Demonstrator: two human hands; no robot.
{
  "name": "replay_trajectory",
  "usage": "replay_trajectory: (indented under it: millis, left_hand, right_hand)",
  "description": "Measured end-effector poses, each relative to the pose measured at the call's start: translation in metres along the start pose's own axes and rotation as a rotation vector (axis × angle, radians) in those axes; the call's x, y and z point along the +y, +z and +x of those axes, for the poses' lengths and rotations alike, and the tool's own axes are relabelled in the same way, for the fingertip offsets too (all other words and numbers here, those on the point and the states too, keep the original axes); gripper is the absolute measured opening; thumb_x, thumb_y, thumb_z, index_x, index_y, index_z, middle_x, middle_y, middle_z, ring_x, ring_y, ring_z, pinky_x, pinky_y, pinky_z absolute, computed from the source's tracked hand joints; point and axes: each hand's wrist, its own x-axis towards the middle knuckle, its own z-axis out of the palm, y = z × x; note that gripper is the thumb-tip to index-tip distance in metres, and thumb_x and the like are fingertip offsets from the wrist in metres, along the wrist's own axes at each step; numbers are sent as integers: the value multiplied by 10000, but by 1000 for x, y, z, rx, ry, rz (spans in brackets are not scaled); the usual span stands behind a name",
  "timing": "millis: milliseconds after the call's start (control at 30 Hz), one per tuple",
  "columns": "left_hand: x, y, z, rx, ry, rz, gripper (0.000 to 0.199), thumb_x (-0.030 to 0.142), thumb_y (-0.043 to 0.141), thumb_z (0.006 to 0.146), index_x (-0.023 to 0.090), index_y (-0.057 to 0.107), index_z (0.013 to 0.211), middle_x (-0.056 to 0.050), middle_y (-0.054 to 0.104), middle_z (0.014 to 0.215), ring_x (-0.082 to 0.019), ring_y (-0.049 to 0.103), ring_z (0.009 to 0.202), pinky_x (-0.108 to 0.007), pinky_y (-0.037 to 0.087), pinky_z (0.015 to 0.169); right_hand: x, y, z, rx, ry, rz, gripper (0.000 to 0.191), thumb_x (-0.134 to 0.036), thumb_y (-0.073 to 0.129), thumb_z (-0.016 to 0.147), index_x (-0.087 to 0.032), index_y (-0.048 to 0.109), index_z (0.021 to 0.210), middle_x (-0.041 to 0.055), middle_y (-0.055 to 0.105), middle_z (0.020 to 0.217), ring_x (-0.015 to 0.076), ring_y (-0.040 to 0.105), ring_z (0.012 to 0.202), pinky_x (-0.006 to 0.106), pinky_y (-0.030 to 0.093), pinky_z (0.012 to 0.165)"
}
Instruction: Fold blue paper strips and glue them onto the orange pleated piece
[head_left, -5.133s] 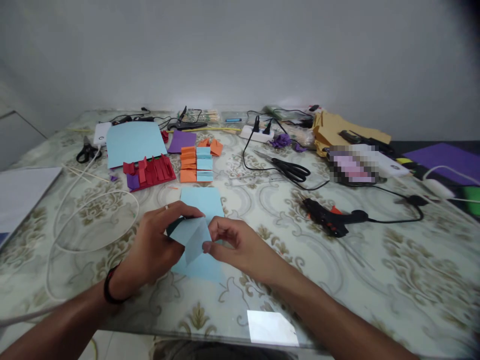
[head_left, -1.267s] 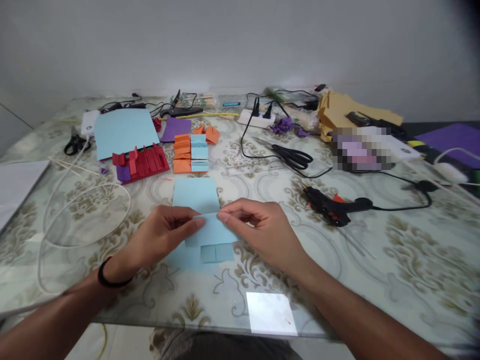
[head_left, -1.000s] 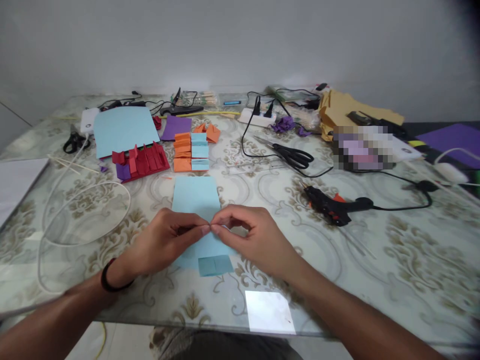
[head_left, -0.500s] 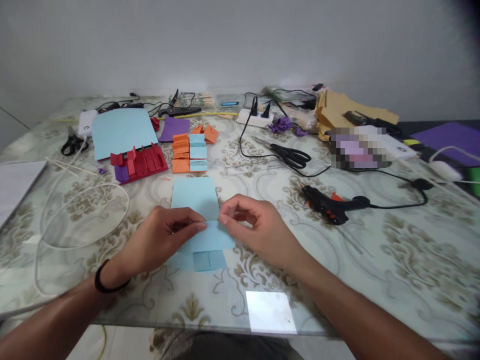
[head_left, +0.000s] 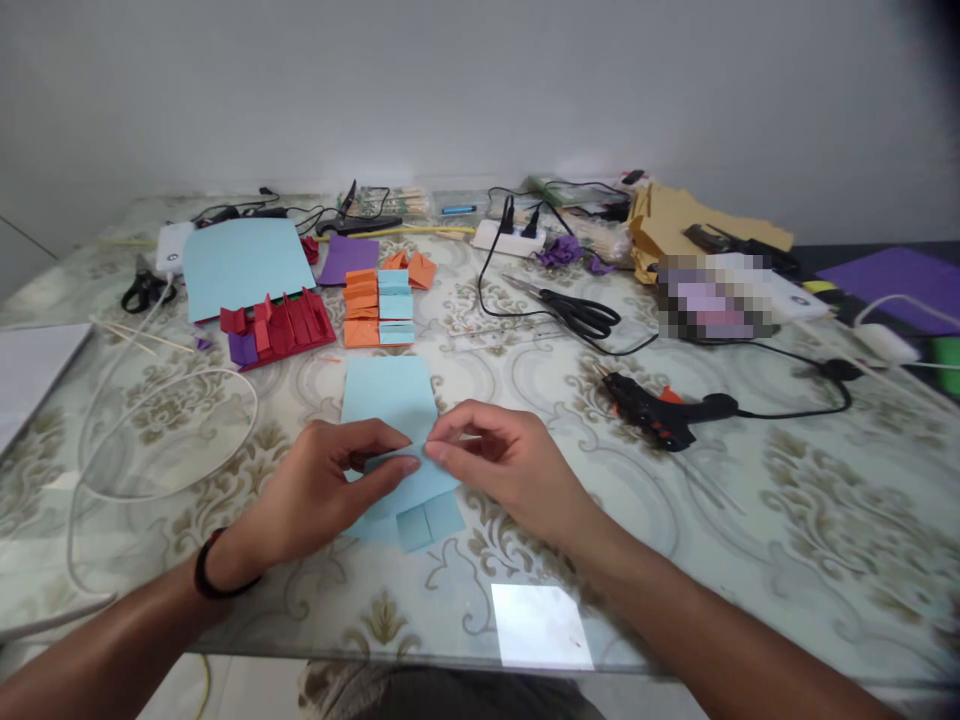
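Head view, down onto the counter (head_left: 660, 590). I have the left hand (head_left: 319, 490) and right hand (head_left: 502, 455) meeting over a small blue paper (head_left: 420, 488), left of the counter's middle and toward its front edge. On each hand the thumb and forefinger pinch the paper's upper edge, the two pairs close together; I judge this double grip keeps the edge straight. Beneath lies a flat blue sheet (head_left: 390, 385), perhaps as a working surface. Farther toward the back edge sit folded strips (head_left: 360, 312) and scissors (head_left: 559, 300); the glue gun (head_left: 637, 400) rests toward the right edge, presumably aside to give both hands room.
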Motion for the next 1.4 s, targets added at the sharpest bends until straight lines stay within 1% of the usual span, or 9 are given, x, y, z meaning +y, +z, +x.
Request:
replay_trajectory:
  millis: [300, 467, 733, 867, 1000, 1100, 1200, 1300, 1400]
  left_hand:
    - [4, 2, -4, 28, 162, 137, 153, 207, 616, 984, 208, 758, 929, 37, 769, 759, -77, 618, 584, -158, 440, 519]
    - [7, 2, -6, 110, 205, 195, 133, 220, 644, 966, 214, 765, 912, 39, 755, 696, -83, 566, 495, -202, 421, 507]
    - [6, -7, -6, 257, 197, 241, 143, 288, 654, 965, 228, 752, 879, 31, 727, 676, -99, 566, 505, -225, 392, 484]
    - [-1, -8, -4, 308, 179, 226, 173, 306, 647, 976, 204, 736, 868, 46, 647, 604, -80, 489, 475, -211, 354, 461]
    - [-5, -15, 0, 414, 107, 205, 187, 316, 624, 986, 179, 710, 890, 35, 631, 637, -87, 495, 525, -198, 365, 476]
    - [-3, -14, 1, 331, 117, 187, 186, 304, 612, 987, 178, 691, 875, 46, 602, 606, -81, 476, 507, -193, 340, 455]
    - [0, -8, 1, 202, 140, 164, 180, 291, 600, 990, 186, 695, 879, 49, 623, 612, -77, 497, 506, -187, 356, 464]
    - [-3, -2, 2, 130, 76, 84, 171, 340, 629, 983, 191, 712, 964, 23, 693, 703, -98, 581, 581, -194, 428, 520]
    - [-11, -1, 4, 40, -68, -70, 263, 414, 741, 908, 189, 705, 1039, 16, 712, 713, -130, 656, 625, -207, 468, 530]
  right_hand:
    - [2, 6, -3, -87, -28, -6, 66, -193, 700, 832, -202, 640, 808, -25, 626, 745, 129, 583, 709, 281, 503, 730]
    - [2, 5, -3, -98, -14, 84, 111, -197, 739, 807, -206, 629, 799, -31, 607, 732, 123, 559, 684, 264, 479, 687]
    - [0, -6, 2, -78, -16, 120, 237, -356, 824, 807, -194, 651, 797, -43, 540, 655, 106, 445, 590, 247, 361, 565]
    - [1, -13, 4, -62, -37, 82, 244, -359, 823, 811, -194, 645, 784, -22, 591, 685, 127, 516, 630, 267, 412, 611]
    - [0, -23, 6, 37, -110, 90, 185, -336, 746, 894, -196, 656, 811, 5, 655, 746, 153, 617, 717, 284, 479, 688]
    - [-3, -19, 4, 51, -103, 66, 213, -411, 725, 909, -202, 686, 906, 27, 689, 843, 175, 662, 817, 307, 529, 776]
    - [-3, -7, 1, -66, 31, -24, 313, -434, 844, 786, -201, 709, 944, 39, 719, 931, 182, 661, 839, 288, 540, 737]
    - [1, 1, -1, -134, 140, -51, 254, -425, 796, 827, -191, 713, 879, 8, 682, 791, 146, 604, 668, 256, 484, 582]
    - [3, 0, 0, -44, 147, -20, 237, -402, 768, 841, -183, 683, 812, -31, 593, 681, 111, 510, 570, 231, 398, 509]
